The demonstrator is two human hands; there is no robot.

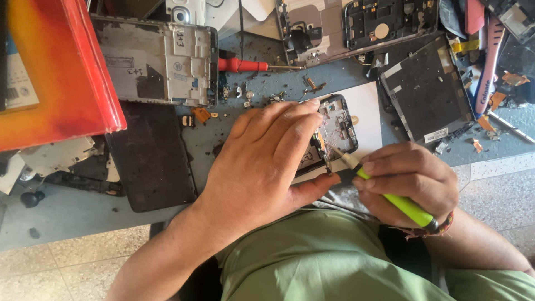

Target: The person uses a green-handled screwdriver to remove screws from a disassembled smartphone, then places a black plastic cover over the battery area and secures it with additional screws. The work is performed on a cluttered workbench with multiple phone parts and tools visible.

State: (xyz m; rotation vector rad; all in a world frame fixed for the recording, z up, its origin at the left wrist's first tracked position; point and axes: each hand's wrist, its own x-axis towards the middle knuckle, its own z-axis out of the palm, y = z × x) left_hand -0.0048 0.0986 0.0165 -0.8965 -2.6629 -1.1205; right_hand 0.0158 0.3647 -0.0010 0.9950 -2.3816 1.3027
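**Ana:** Fingers (pixel 304 120) of our left hand (pixel 262 161) are spread flat over the opened phone (pixel 337 128), pinning it to the white sheet (pixel 368 106) on the table (pixel 72 214). They press on it rather than grip it.

**Ben:** And our right hand (pixel 407 181) is closed round the green-handled screwdriver (pixel 401 203), its tip just touching the phone's lower edge beside our left thumb.

**Ana:** How far in would we judge this?

**Ben:** Well into the strip-down, we'd say. The back is off, the circuit board lies bare, and small screws and scraps are scattered near the phone. The board itself is still seated, so lifting it out looks undone.

**Ana:** Other carcasses around us?

**Ben:** A silver phone frame (pixel 159 61) up left, a dark panel (pixel 153 156) below it, a red-handled screwdriver (pixel 245 65) between, another opened handset (pixel 356 25) at the top.

**Ana:** Any containers?

**Ben:** None we can make out; the loose parts lie straight on the table. The red box (pixel 61 67) at left is shut, contents hidden.
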